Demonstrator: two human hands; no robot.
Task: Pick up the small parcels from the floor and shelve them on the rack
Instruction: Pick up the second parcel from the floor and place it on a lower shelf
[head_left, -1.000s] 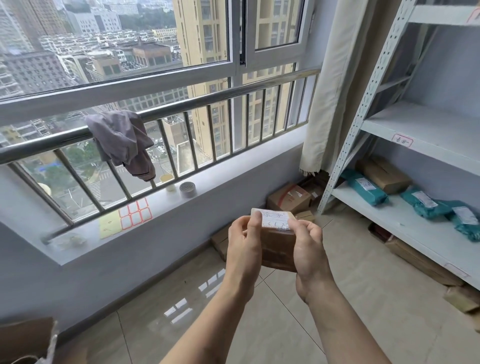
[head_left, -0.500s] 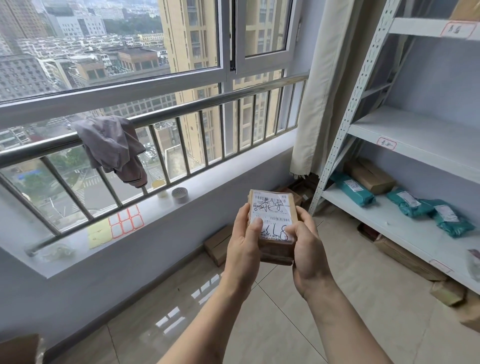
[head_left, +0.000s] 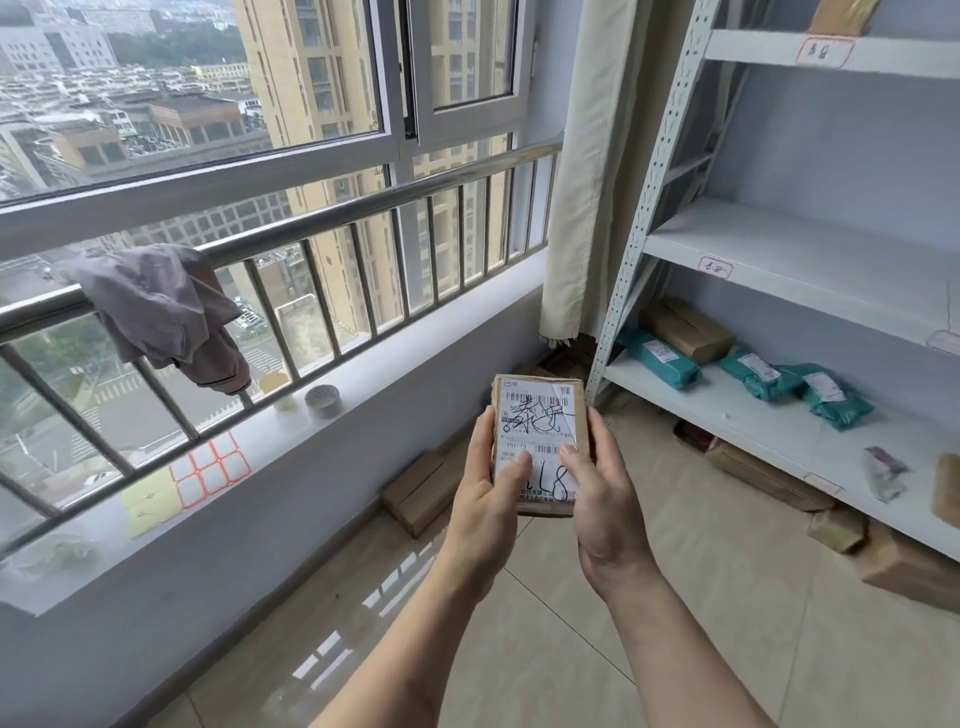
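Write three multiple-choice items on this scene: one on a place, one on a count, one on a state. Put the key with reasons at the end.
1. Where does the grey cloth hang?
A. on the window railing
B. on the rack
C. on the floor

2. How many teal bagged parcels lie on the rack shelf?
A. one
B. three
C. six

3. How is the labelled brown parcel held?
A. left hand alone
B. resting on the floor
C. between both hands, label towards the camera

Key: 1 A, the cloth is draped over the bar. 2 B, three teal bags sit in a row. 3 C, left hand and right hand grip its sides, thumbs on the label.
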